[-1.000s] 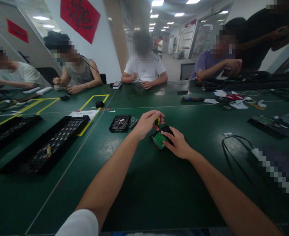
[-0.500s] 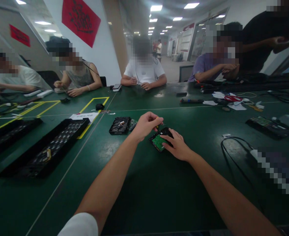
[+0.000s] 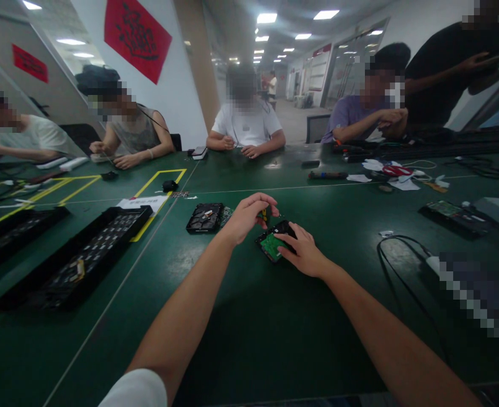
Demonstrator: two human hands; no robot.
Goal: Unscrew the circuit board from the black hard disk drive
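Note:
A black hard drive (image 3: 275, 239) with a green circuit board facing up lies on the green table (image 3: 249, 316) in front of me. My right hand (image 3: 302, 251) rests on its near right side, fingers pressed on the board and case. My left hand (image 3: 249, 215) is closed around a small yellow-and-black screwdriver (image 3: 265, 214), held upright over the drive's far edge. A second black drive (image 3: 205, 217) lies open-side up just to the left of my left hand.
Long black trays (image 3: 84, 254) sit at the left by yellow tape lines. A black cable (image 3: 402, 265) loops at the right. Several people sit around the far side, with tools, papers and boards near them.
My left hand has shifted slightly on the screwdriver over the drive. The right hand stays on the drive. The view has drifted a little.

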